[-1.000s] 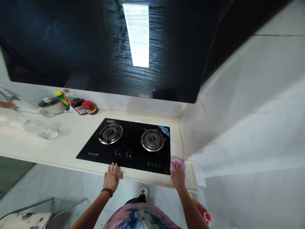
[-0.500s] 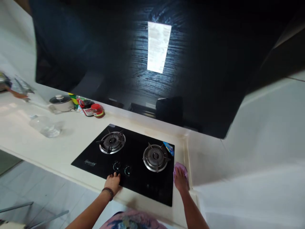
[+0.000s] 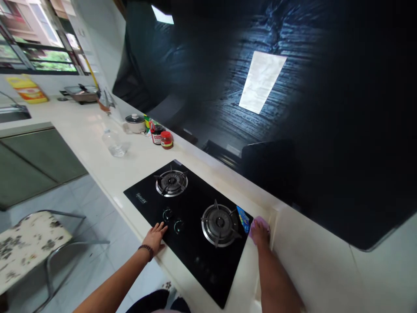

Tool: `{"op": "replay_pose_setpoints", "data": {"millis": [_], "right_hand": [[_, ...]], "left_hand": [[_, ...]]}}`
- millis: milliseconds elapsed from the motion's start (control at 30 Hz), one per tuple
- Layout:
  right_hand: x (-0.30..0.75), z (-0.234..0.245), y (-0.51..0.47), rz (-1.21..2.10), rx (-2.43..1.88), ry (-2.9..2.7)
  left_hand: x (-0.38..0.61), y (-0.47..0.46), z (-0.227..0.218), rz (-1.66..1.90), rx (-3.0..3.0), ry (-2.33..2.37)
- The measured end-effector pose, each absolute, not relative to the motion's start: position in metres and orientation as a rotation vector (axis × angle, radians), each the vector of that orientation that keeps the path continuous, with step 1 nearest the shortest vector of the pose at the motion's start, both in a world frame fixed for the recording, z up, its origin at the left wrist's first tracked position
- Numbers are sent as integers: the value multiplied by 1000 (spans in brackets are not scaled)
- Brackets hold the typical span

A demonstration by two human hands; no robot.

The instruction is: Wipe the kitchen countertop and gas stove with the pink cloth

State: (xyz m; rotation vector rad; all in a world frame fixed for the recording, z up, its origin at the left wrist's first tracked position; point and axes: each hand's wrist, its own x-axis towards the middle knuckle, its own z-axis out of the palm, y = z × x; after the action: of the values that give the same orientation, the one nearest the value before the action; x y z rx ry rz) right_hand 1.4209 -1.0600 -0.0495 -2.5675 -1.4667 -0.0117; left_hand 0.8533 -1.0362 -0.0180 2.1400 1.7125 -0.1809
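Observation:
A black glass gas hob [image 3: 192, 243] with two burners is set into the cream counter [image 3: 107, 174]. My left hand [image 3: 155, 236] lies flat with fingers apart on the hob's front edge, beside the two knobs [image 3: 172, 219]. A dark bracelet is on that wrist. My right hand [image 3: 259, 232] presses a pink cloth [image 3: 260, 223] on the counter strip at the hob's far right corner, next to the white side wall. A blue sticker [image 3: 243, 218] is on the hob just left of the cloth.
Jars with red lids [image 3: 163, 138], a small lidded pot [image 3: 136, 123] and a clear plastic bottle [image 3: 113, 143] stand further left on the counter. A dark range hood [image 3: 260, 108] hangs over the hob. A metal-framed chair [image 3: 32, 243] stands on the tiled floor at left.
My right hand has slid the pink cloth away from me along the counter strip, from the hob's near corner to its far corner. My left hand shifted onto the hob edge. The view swung left.

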Motion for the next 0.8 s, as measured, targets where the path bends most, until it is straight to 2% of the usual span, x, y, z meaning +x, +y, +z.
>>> {"op": "replay_pose_setpoints", "data": {"millis": [167,467,667,800], "right_hand": [[1381,-55,-1102,-92,-2472,-1443],[1275,-89,-1233,-94,-2243,-1337],[1229,-100,-1273,-126,-2219,-1179],[1199,-106,-1253,-74,-2155,-1446]], "left_hand": [[857,-1035,-16,-116,2112,1735],[851,-1032,-13,22,2162,1640],[813,-1043,-26,526,1997,1667],[760,-1071,-42,767,1868,1772]]}}
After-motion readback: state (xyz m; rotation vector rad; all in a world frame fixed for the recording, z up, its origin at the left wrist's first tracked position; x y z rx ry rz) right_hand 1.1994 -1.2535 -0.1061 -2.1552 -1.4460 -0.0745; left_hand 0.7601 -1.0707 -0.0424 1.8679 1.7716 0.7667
